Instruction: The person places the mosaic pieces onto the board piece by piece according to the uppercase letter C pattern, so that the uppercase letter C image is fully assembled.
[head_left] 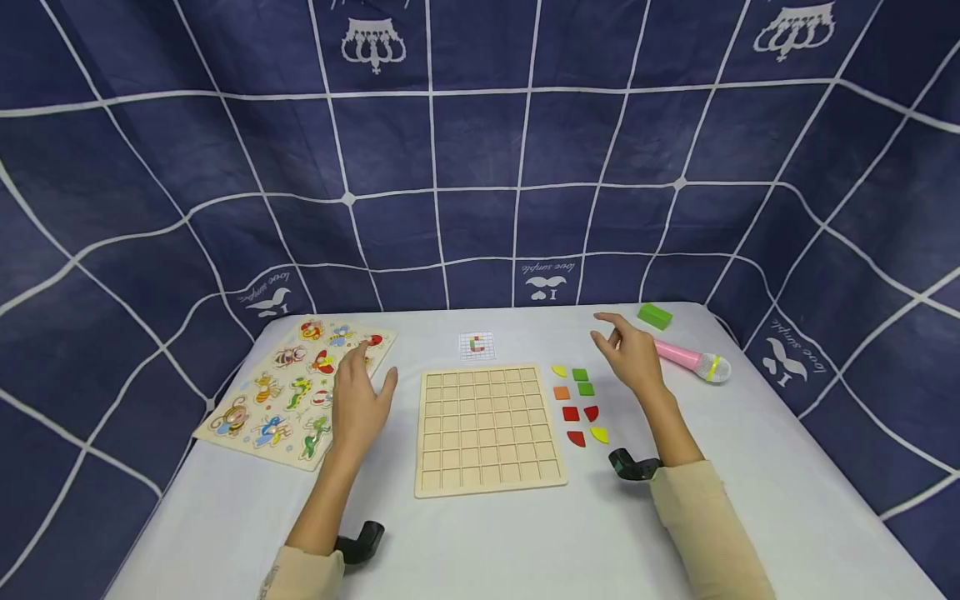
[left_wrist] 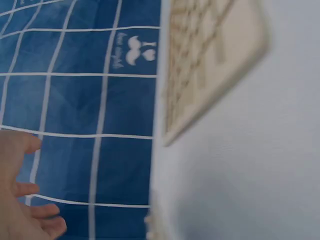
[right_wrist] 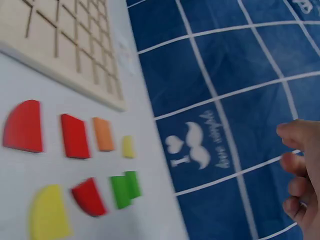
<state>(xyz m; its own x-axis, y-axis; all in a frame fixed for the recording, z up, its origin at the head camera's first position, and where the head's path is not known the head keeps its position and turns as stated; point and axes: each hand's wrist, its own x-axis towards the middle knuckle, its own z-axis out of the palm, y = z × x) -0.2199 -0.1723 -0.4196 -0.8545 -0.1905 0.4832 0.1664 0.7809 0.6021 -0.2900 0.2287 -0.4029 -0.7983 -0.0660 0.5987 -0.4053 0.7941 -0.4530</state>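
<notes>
My left hand [head_left: 360,407] hovers over the right edge of a wooden insect puzzle board [head_left: 255,446], fingers loosely bent and holding nothing. My right hand [head_left: 632,354], also holding nothing, is raised near the pink toy microphone [head_left: 678,354], its fingers relaxed. Between the hands lies a wooden grid board [head_left: 487,433] with bare square cells. Beside it sit small flat pieces: red squares and quarter circles [right_wrist: 75,136], green squares [head_left: 586,389], an orange square [head_left: 562,392] and yellow quarter circles [head_left: 599,434]. A small pattern card [head_left: 477,345] lies behind the grid board.
A green block [head_left: 655,316] sits at the back right of the white table [head_left: 480,550], behind the microphone. Dark blue curtains [head_left: 480,225] with white lines enclose the table at the back and sides. Black wrist mounts [head_left: 362,543] jut inward from both forearms.
</notes>
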